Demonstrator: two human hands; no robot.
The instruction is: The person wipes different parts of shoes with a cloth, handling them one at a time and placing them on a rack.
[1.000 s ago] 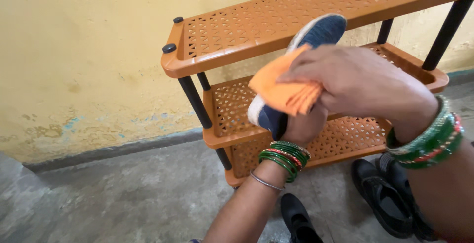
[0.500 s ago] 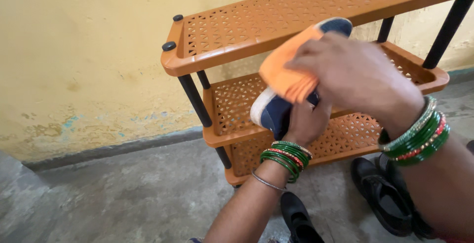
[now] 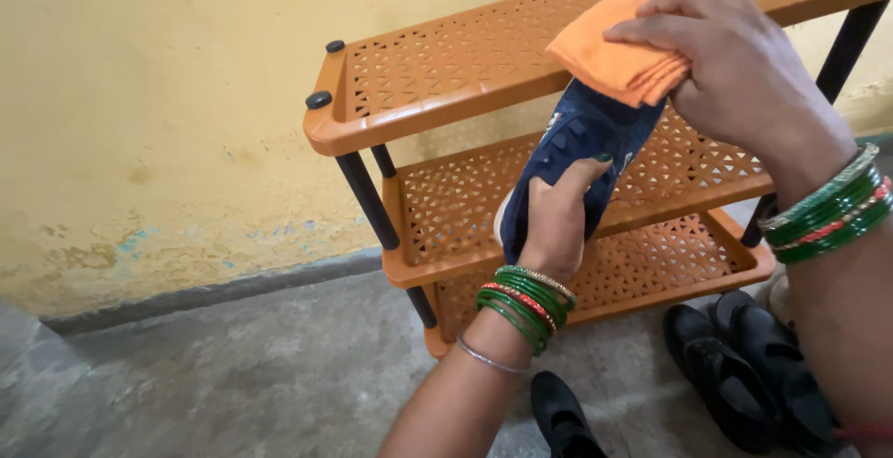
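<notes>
Cloth (image 3: 619, 53) now higher on navy shoe (image 3: 577, 146)

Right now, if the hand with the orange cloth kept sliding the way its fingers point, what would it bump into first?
Probably nothing on the shoe: the right hand points left, so the orange cloth would likely meet the rack's top shelf first; depth is unclear.

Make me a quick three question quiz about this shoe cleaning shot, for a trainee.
1. True or false: the left hand grips the blue shoe.
2. What does the right hand press on the shoe's upper end? A) brush B) orange cloth C) sponge
3. How many shelves does the orange rack show?

Key: 1. true. 2. B. 3. Three. Black footwear lies on the floor beside it.
</notes>
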